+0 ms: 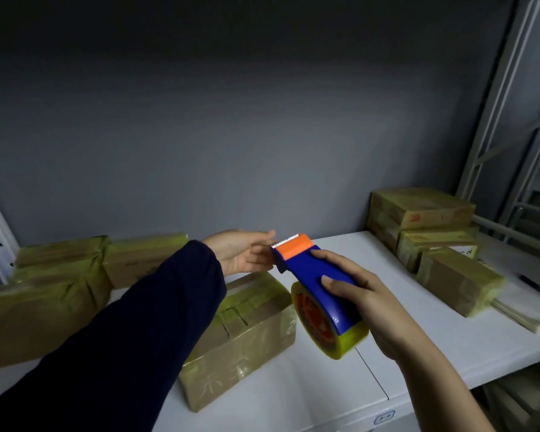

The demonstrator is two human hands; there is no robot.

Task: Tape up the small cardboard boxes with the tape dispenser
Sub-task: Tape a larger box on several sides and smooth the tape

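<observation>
Head view: a person stands at a white shelf (321, 391), mid-task. The right hand (368, 307) grips the tape dispenser (318, 275) from above, with its fingers curled over the blue body and its palm against the yellowish tape roll (351, 341). The dispenser is held in the air, tilted, with its orange head and serrated cutter (286, 242) pointing away from the person. The left hand (243, 252), in a dark sleeve (138, 325), reaches to the cutter with thumb above and fingers below. Whether it pinches the free end of the tape cannot be told.

The small cardboard box (247, 332) that appears to be in hand lies on the shelf just below both hands, already wrapped in glossy tape. More taped boxes stand at the left (53, 288) and in a stack at the right (418, 210).

Handling, as a judgement: the dispenser is light, rigid plastic, best held across the body and roll as shown, and the toothed edge calls for care. The tape is thin and sticky and tends to fold on itself, so its end is best taken at the corners. The box looks stiff and light, and its taped faces are likely slippery. It should be steadied with a flat palm.
</observation>
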